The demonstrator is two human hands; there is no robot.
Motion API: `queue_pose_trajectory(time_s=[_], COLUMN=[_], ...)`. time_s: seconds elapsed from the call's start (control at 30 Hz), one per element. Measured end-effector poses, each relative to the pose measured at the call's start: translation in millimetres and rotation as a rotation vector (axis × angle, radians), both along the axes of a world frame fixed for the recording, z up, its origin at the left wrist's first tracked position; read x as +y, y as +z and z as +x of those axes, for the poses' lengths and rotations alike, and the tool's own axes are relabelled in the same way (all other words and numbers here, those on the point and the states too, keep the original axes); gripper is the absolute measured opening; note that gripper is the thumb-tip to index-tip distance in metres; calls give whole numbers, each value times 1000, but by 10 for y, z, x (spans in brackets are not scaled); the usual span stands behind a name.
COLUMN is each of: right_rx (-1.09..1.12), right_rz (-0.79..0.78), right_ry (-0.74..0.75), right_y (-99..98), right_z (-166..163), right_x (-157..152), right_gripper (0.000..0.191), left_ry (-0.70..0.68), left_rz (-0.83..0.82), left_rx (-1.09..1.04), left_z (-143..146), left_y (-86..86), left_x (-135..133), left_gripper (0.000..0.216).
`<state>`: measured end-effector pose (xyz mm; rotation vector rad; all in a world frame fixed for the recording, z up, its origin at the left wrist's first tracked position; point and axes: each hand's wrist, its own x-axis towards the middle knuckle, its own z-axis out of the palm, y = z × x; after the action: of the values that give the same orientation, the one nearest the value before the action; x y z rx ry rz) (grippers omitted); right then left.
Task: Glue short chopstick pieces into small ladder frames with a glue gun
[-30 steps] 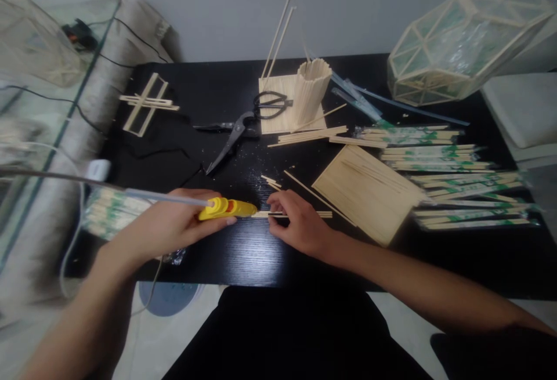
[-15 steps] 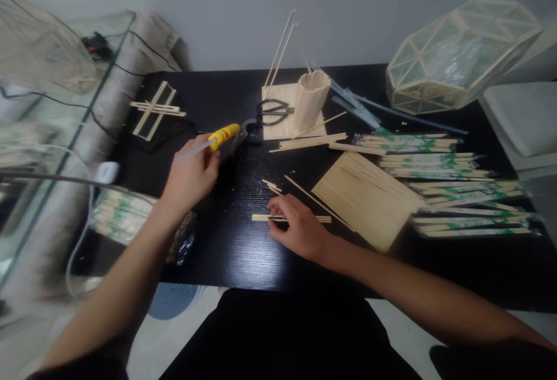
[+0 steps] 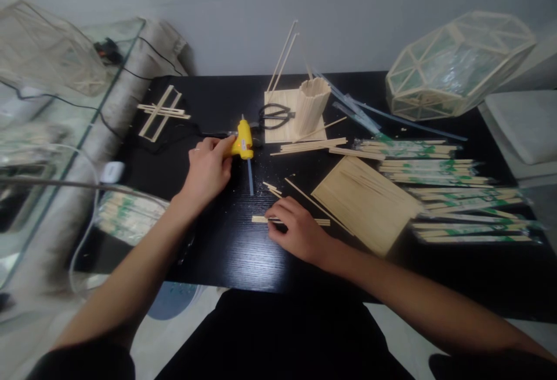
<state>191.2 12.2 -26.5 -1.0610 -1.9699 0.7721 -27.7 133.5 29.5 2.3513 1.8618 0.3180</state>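
Note:
My left hand (image 3: 209, 168) is closed on a yellow glue gun (image 3: 243, 141), its fingers at the gun's left side. The nozzle points away from me, and a clear glue stick (image 3: 250, 178) sticks out of the rear end. My right hand (image 3: 298, 229) has thumb and fingers closed on thin wooden sticks (image 3: 260, 219) lying side by side on the black table. Both ends of the sticks show past the hand. Short stick pieces (image 3: 272, 188) lie just beyond it. Behind the glue gun are black-handled scissors (image 3: 277, 115).
A stick-built cup (image 3: 311, 107) stands on a square stick base (image 3: 274, 130). To the right lie a wooden board (image 3: 369, 212), several wrapped chopstick packs (image 3: 429, 165) and a geometric stick frame (image 3: 461, 67). Crossed sticks (image 3: 161, 112) lie at the left, near the glass edge (image 3: 82, 119).
The glue gun has turned, so its nozzle now points away and its glue stick toward me. My left hand has shifted slightly right. My right hand stays nearly in place.

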Motion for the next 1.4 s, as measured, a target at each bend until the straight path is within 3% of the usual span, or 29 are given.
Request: queue_pose_trajectory(time_s=[0.1, 0.2, 0.33, 0.43, 0.63, 0.9, 1.4], right_rx=[10, 17, 10, -1, -16, -45, -43], right_rz=[39, 54, 58, 63, 59, 83, 88], right_ry=[-5, -11, -15, -21, -33, -48, -47], right_y=[-6, -8, -9, -7, 2, 19, 5], right_z=[-5, -5, -5, -10, -9, -5, -30], right_x=[-1, -2, -5, -9, -12, -29, -29], right_gripper=[17, 17, 19, 19, 18, 16, 14], left_ry=[17, -60, -330, -431, -510, -547, -506], left_rz=[114, 234, 1, -72, -45, -41, -66], left_rx=[-69, -247, -414, -432, -385, -278, -322], left_z=[-94, -179, -199, -174, -171, -144, -130], left_y=[9, 6, -43, -117, -235, -207, -254], left_x=[-128, -400, -847, -1035, -1023, -1050, -1080], left_gripper=[46, 18, 7, 8, 12, 19, 19])
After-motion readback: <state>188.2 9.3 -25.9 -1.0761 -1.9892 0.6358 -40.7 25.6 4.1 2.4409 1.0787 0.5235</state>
